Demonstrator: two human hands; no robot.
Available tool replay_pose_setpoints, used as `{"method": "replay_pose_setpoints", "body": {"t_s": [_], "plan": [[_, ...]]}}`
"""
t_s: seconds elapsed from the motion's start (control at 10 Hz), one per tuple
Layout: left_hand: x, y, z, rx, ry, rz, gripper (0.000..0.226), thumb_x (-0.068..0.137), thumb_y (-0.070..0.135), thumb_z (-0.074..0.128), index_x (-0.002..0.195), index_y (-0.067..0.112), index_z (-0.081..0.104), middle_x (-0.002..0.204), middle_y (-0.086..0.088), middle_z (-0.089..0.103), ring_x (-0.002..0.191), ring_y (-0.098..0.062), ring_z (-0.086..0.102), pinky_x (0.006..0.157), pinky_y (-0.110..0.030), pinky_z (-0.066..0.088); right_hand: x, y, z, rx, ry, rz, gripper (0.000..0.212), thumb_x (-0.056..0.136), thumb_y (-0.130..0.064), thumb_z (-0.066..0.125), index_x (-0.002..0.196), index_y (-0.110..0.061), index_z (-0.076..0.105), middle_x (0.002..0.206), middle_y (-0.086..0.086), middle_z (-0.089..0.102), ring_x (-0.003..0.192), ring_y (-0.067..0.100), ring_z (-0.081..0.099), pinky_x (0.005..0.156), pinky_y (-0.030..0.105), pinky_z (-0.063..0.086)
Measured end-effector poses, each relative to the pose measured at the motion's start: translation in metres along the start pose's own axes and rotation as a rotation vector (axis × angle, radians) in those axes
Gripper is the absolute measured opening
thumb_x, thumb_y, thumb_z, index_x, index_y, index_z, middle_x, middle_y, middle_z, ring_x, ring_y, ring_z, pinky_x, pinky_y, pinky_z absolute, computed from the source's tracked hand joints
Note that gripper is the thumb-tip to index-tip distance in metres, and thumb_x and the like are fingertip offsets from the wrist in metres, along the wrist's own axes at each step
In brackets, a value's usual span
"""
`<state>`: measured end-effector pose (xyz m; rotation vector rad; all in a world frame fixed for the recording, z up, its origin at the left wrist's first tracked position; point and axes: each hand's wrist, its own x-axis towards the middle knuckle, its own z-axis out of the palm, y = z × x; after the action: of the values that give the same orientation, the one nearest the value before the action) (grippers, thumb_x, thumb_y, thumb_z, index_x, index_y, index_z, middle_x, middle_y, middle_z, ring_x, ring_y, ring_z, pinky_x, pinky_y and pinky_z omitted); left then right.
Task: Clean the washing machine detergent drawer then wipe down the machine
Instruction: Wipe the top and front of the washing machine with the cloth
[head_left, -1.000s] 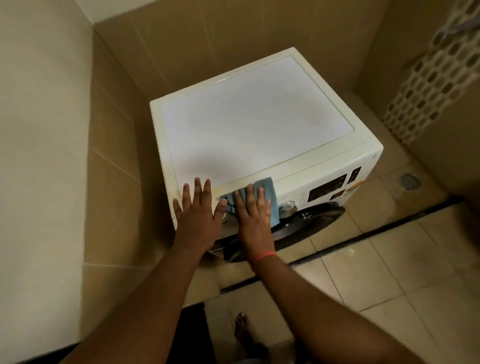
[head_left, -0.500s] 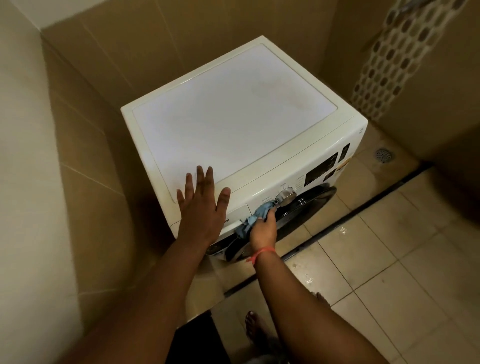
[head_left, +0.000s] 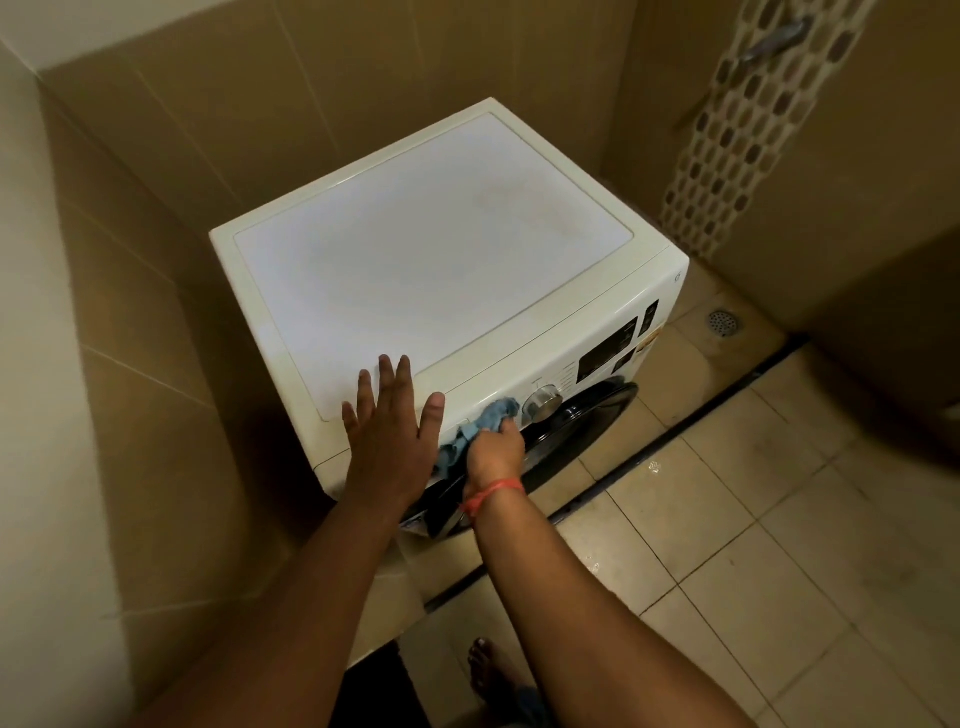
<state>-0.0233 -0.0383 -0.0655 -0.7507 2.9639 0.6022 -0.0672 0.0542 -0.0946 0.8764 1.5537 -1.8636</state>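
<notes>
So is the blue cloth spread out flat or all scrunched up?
Scrunched up. The blue cloth bulges in crumpled folds from the right hand, which grips it against the washing machine front beside the silver dial.

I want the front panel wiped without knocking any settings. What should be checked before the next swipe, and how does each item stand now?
1. Cloth gripped by right hand: ok.
2. Left hand flat on the washer top, bracing: ok.
3. Cloth clear of the dial: ok, beside it, apart.
4. Door shut: not ok, it stands ajar.
5. Detergent drawer closed: cannot tell, hands cover it.
6. Display off: cannot tell.
</notes>
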Motion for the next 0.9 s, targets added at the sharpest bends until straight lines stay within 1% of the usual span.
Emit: {"method": "replay_pose_setpoints", "body": {"t_s": [0.1,0.2,0.3,0.4,0.5,0.6,0.7,0.8,0.9], "plan": [[0.004,0.008,0.0,0.014,0.016,0.034,0.074,0.092,0.059,0.011,0.156,0.023,0.007,0.165,-0.003,0.0,0.151,-0.026,-0.004,0.12,-0.053,0.002,-0.004,-0.024,0.01,-0.107,0.053,-0.147,0.051,0.098,0.005,0.032,0.145,-0.013,0.039,0.12,0.006,0.057,0.102,0.018,0.06,0.088,0.015,0.046],[0.009,0.011,-0.004,-0.009,0.027,0.032,0.074,0.092,0.059,0.012,0.156,0.021,0.011,0.165,-0.005,0.004,0.151,-0.027,-0.003,0.12,-0.055,0.004,-0.002,-0.047,0.011,-0.264,0.072,-0.221,0.057,0.095,0.007,0.036,0.149,-0.009,0.027,0.148,0.008,0.042,0.134,0.024,0.044,0.111,0.03,0.036],[0.015,0.015,-0.005,0.013,0.029,0.074,0.075,0.092,0.06,0.012,0.156,0.02,0.013,0.165,-0.005,0.005,0.151,-0.028,-0.002,0.119,-0.055,0.004,0.003,-0.068,0.002,-0.353,0.086,-0.213,0.045,0.097,-0.005,0.04,0.141,0.001,0.036,0.139,0.017,0.048,0.125,0.035,0.049,0.102,0.042,0.044],[0.017,0.016,-0.002,0.063,0.018,0.109,0.075,0.093,0.059,0.012,0.156,0.019,0.015,0.164,-0.007,0.008,0.151,-0.03,0.001,0.118,-0.056,0.005,0.009,-0.082,-0.01,-0.465,0.075,-0.228,0.038,0.097,-0.011,0.041,0.132,0.003,0.047,0.13,0.021,0.055,0.116,0.036,0.056,0.091,0.038,0.048],[0.019,0.019,0.0,0.095,-0.001,0.121,0.076,0.092,0.06,0.01,0.156,0.02,0.012,0.164,-0.006,0.006,0.151,-0.029,-0.001,0.119,-0.055,0.004,0.013,-0.097,-0.021,-0.599,0.034,-0.224,0.034,0.1,-0.008,0.038,0.128,0.005,0.052,0.128,0.024,0.057,0.112,0.033,0.059,0.06,0.018,0.045],[0.026,0.023,0.0,0.124,-0.012,0.104,0.075,0.092,0.06,0.01,0.156,0.021,0.01,0.165,-0.005,0.004,0.151,-0.029,-0.001,0.119,-0.054,0.003,0.019,-0.12,-0.023,-0.635,0.028,-0.192,0.037,0.102,-0.012,0.035,0.133,0.002,0.05,0.131,0.021,0.056,0.084,0.023,0.058,0.04,0.013,0.035],[0.029,0.026,-0.004,0.16,-0.035,0.079,0.078,0.09,0.063,0.006,0.156,0.023,0.006,0.165,-0.004,0.0,0.151,-0.028,-0.004,0.119,-0.054,0.002,0.059,-0.122,-0.026,-0.655,0.027,-0.137,0.035,0.1,-0.025,0.044,0.134,-0.018,0.051,0.137,0.012,0.049,0.103,0.015,0.051,0.062,0.014,0.042],[0.036,0.034,-0.009,0.134,-0.036,0.056,0.087,0.084,0.069,-0.006,0.156,0.023,0.003,0.165,-0.003,-0.003,0.151,-0.027,-0.007,0.12,-0.053,-0.001,0.076,-0.118,-0.032,-0.962,0.093,-0.327,0.048,0.096,-0.026,0.057,0.141,-0.018,0.043,0.125,0.005,0.046,0.111,0.011,0.05,0.075,0.019,0.046],[0.038,0.041,-0.01,0.14,-0.04,0.053,0.086,0.085,0.071,-0.006,0.156,0.023,0.002,0.165,-0.003,-0.005,0.151,-0.027,-0.008,0.12,-0.052,-0.002,0.081,-0.12,-0.051,-1.029,0.143,-0.295,0.053,0.097,-0.028,0.056,0.145,-0.014,0.039,0.14,0.006,0.044,0.13,0.023,0.044,0.097,0.037,0.047]]}}
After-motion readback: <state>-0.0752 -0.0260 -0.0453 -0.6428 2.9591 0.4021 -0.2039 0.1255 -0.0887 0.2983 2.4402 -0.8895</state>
